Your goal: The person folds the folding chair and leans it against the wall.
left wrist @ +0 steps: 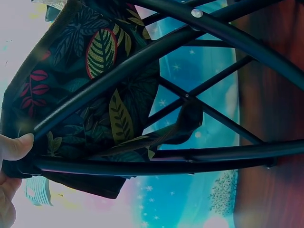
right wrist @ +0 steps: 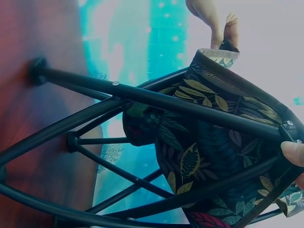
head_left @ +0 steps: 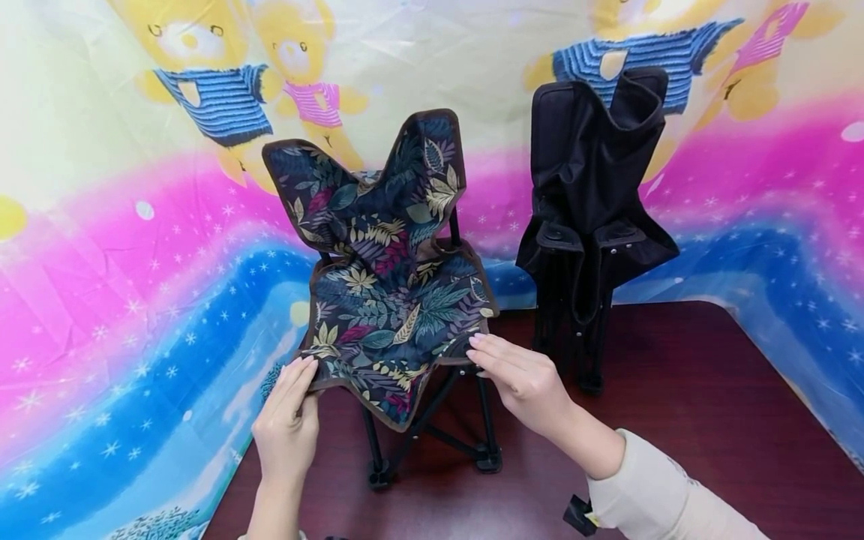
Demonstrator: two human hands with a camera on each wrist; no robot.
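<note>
A small folding camp chair (head_left: 398, 322) with dark leaf-print fabric and black tube legs stands unfolded, its seat spread and its two-pointed back upright. At the seat's front left corner, my left hand (head_left: 286, 424) pinches the fabric with fingers on top; its thumb (left wrist: 21, 145) lies by the tube end in the left wrist view. My right hand (head_left: 526, 386) holds the front right corner, fingers over the edge, and its thumb (right wrist: 292, 153) presses near the corner joint in the right wrist view. Crossed leg tubes (left wrist: 123, 71) show beneath the seat.
A black folding chair (head_left: 594, 150), folded together, stands upright to the right, behind my right hand. Both chairs are on a dark red-brown table (head_left: 702, 420). A printed cloth backdrop (head_left: 88, 262) with bears surrounds the table. A small black object (head_left: 579, 516) is by my right sleeve.
</note>
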